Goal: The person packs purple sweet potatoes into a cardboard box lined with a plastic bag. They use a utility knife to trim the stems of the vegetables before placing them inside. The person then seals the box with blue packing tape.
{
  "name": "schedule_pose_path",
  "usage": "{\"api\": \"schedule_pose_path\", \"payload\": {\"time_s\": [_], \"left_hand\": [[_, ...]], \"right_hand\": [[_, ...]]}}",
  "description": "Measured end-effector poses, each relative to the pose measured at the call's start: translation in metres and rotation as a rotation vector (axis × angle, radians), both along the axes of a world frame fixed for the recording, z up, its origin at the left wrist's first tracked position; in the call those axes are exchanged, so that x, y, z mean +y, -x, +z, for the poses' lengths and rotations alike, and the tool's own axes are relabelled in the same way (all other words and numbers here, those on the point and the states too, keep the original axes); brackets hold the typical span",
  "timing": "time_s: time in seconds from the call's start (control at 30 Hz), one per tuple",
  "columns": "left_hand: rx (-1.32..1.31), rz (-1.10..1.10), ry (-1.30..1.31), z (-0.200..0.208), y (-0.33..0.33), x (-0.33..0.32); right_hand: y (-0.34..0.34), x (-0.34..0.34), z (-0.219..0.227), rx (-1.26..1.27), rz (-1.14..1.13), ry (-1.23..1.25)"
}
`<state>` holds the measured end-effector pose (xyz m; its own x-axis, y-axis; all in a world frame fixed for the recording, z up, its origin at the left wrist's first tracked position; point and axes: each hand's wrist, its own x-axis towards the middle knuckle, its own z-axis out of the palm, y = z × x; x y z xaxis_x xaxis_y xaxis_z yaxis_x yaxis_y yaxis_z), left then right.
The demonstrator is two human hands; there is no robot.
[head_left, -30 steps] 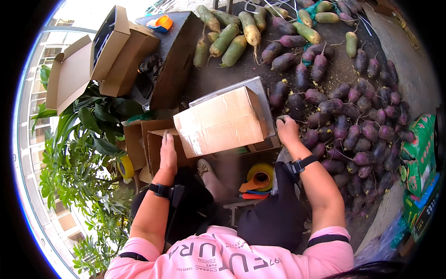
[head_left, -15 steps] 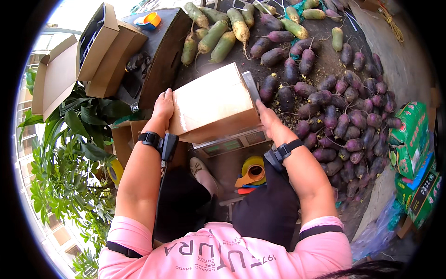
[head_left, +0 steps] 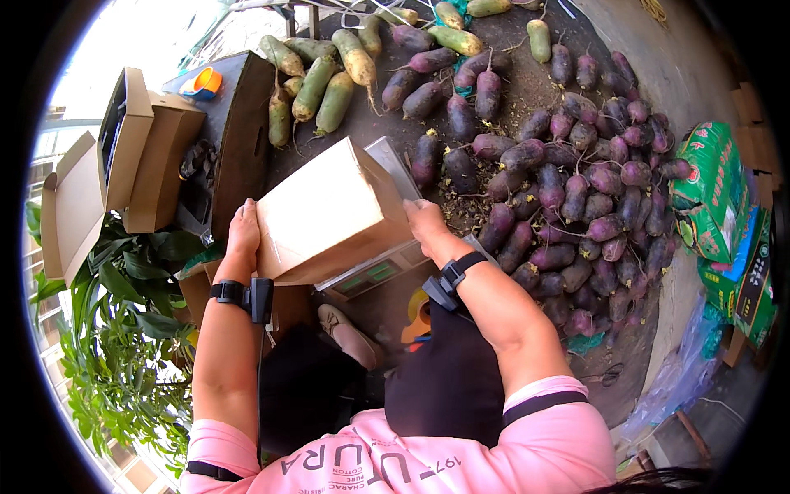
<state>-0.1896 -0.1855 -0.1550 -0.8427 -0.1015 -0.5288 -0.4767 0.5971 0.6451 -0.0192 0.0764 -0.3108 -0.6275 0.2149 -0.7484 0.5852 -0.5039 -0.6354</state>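
A closed cardboard box point(head_left: 317, 210) is between my two hands, over a grey weighing scale point(head_left: 395, 265) with a display along its near edge. My left hand point(head_left: 244, 228) presses against the box's left side, its fingers partly hidden. On the opposite side my right hand point(head_left: 425, 224) grips the box near its right edge. Part of the scale's metal plate shows beyond the box's right side. The box hides where it meets the scale, so I cannot tell whether they touch.
Purple radishes point(head_left: 576, 198) are heaped on the right, with green radishes point(head_left: 317, 86) at the far left. An open carton point(head_left: 160, 156) and an orange cup-like item point(head_left: 206, 80) rest on a dark crate point(head_left: 247, 123). An orange tape dispenser point(head_left: 417, 317) lies by my knee; green bags point(head_left: 714, 189) stand far right.
My view has turned, moving the surroundings across the picture. Both hands have brought the box slightly left relative to the scale, and more of the scale's plate shows on the right.
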Motion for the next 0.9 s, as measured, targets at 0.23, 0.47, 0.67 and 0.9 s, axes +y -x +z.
{"api": "schedule_pose_path", "payload": {"time_s": [0.23, 0.47, 0.67, 0.9], "left_hand": [[-0.105, 0.032, 0.001, -0.001, 0.006, -0.009], [-0.071, 0.072, -0.121, 0.009, -0.021, -0.006], [0.149, -0.063, -0.285, 0.041, -0.051, 0.031], [0.189, -0.562, -0.553, 0.143, -0.125, 0.192]], "right_hand": [[0.01, 0.007, 0.029, 0.02, 0.081, 0.299], [0.001, 0.001, 0.018, 0.098, 0.01, 0.209], [-0.022, 0.045, 0.079, 0.273, -0.135, 0.235], [-0.171, 0.102, 0.055, 0.428, -0.463, -0.37]]}}
